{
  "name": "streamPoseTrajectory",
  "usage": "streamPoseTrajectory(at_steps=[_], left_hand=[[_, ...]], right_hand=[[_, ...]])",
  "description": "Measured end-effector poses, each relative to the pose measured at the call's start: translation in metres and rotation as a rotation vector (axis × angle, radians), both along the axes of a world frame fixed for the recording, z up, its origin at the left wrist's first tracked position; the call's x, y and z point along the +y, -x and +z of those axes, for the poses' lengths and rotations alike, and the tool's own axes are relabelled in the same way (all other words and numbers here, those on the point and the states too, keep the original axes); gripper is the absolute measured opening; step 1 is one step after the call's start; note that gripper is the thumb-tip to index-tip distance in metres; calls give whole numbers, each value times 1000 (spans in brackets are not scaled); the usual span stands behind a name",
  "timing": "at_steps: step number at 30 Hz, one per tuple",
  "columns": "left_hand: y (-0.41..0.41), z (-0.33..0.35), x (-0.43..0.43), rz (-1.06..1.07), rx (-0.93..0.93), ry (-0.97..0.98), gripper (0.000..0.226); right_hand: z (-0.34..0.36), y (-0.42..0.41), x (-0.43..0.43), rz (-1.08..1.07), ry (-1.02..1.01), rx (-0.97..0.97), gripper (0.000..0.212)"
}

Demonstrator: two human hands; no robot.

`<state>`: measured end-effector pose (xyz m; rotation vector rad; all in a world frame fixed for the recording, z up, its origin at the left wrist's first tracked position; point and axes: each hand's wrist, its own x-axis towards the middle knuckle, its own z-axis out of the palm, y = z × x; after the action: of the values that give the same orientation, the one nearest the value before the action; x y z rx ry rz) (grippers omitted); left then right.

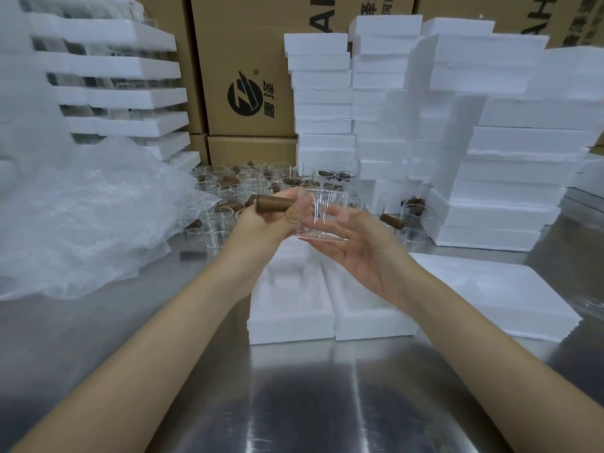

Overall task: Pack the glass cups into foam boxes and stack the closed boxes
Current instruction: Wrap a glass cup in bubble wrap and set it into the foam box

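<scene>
The glass cup [323, 214] is judged light, rigid, thin-walled and fragile, with a smooth wall that may slip. Take hold by the handle [273, 203] and support the base; avoid squeezing the wall. The cup is clear and cylindrical with faint vertical ribs. A short, brown, cylindrical handle projects from one side, here pointing left. The cup is held in the air above two open foam trays.

The left hand [260, 227] grips the handle, fingers curled round it. The right hand [362, 253] cradles the base and the near side of the cup, palm up, with fingers nearly straight and slightly apart.

Directly below, the foam trays [291, 325] lie side by side, touching, on the steel table [294, 403]; both appear unfilled. A flat foam slab [496, 289] lies to their right. More cups [242, 183] stand behind the hands. Stacks of foam boxes [503, 178] stand at right, bubble wrap [85, 220] lies at left, and cardboard cartons [248, 60] stand behind.
</scene>
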<state>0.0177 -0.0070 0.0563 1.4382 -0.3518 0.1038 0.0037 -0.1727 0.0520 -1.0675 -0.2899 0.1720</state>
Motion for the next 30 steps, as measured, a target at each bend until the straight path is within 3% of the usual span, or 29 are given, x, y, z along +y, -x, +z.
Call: streamPoseTrajectory(at_steps=[7, 13, 17, 19, 22, 23, 26, 30], left_hand=[[1, 4, 4, -40, 40, 18, 67], [-1, -1, 4, -28, 6, 10, 48], [-5, 1, 14, -144, -120, -69, 38], [-7, 5, 25, 28, -259, -305, 49], [-17, 11, 54, 675, -596, -818, 43], [-23, 11, 70, 866, -608, -926, 39], [-35, 4, 124, 1169, -320, -1020, 37], [-41, -11, 154, 1100, -29, -952, 50]], right_hand=[[-3, -3, 0, -22, 43, -28, 38], [-3, 0, -1, -49, 177, -81, 58], [1, -3, -7, -46, 105, -74, 40], [1, -6, -10, -76, 83, -60, 30], [0, -9, -12, -105, 53, -35, 30], [-1, -11, -12, -116, 49, -30, 32], [-5, -12, -11, -107, 43, -42, 35], [-11, -15, -7, -121, 93, -42, 50]])
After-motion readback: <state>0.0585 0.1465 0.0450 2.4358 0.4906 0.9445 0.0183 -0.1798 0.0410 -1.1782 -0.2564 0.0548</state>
